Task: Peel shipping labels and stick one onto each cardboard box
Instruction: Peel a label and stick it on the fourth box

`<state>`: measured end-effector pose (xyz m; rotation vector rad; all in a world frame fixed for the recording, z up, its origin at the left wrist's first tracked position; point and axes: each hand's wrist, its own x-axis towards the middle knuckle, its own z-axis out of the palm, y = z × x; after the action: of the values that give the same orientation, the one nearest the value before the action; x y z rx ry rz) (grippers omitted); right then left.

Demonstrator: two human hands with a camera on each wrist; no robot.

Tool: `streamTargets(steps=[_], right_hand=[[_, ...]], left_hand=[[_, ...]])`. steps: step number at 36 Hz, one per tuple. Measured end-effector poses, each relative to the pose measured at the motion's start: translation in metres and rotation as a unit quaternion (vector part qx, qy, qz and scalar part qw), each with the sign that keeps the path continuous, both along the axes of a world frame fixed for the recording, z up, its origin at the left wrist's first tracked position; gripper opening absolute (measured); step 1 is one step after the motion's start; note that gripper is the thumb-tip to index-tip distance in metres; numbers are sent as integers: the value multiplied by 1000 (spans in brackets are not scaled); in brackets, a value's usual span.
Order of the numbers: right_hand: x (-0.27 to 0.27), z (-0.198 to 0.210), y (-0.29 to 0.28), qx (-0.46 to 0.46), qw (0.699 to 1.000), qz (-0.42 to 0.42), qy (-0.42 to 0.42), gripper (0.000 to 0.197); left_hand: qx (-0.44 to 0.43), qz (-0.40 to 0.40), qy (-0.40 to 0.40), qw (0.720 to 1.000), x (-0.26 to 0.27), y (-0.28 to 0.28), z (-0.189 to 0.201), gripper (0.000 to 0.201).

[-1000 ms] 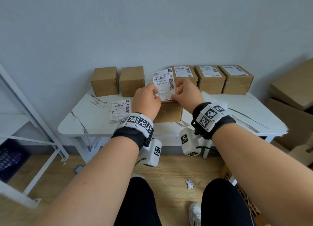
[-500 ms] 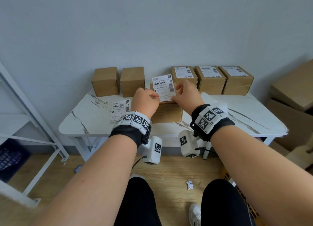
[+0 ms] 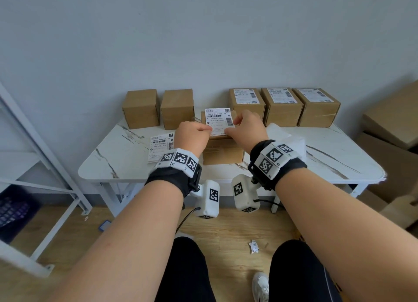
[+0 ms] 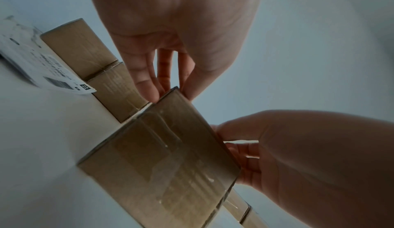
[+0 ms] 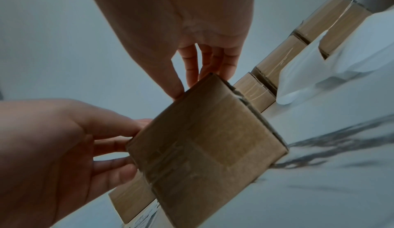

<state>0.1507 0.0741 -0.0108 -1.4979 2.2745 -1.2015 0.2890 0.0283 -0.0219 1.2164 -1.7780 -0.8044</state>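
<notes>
The left hand (image 3: 192, 136) pinches the left edge of the white printed shipping label (image 3: 218, 120); the right hand (image 3: 247, 129) pinches its right edge. The label lies between the two hands, over the top face of the brown cardboard box (image 3: 222, 152), which stands directly beneath them on the white marbled bench (image 3: 328, 159). The label's long axis runs away from the person, along the box top. Whether it is fully stuck down cannot be told. Judgement: pressing downward follows, both hands equally near.
</notes>
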Motion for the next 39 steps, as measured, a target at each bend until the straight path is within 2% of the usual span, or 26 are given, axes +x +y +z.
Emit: streamTargets(steps=[6, 16, 28, 34, 39], right_hand=[[5, -1, 2, -4, 1000, -8, 8, 39], [16, -5, -3, -1, 999, -39, 28, 60], [0, -2, 2, -9, 1000, 3, -26, 25], [-4, -2, 6, -21, 998, 18, -50, 24], [-9, -3, 8, -24, 999, 21, -24, 27]], left_hand=[[51, 0, 57, 997, 0, -1, -2, 18], [50, 7, 62, 997, 1, 0, -4, 19], [36, 11, 33, 999, 0, 1, -4, 21], [12, 12, 10, 1000, -1, 2, -3, 22], [-80, 32, -89, 992, -4, 1, -2, 22]])
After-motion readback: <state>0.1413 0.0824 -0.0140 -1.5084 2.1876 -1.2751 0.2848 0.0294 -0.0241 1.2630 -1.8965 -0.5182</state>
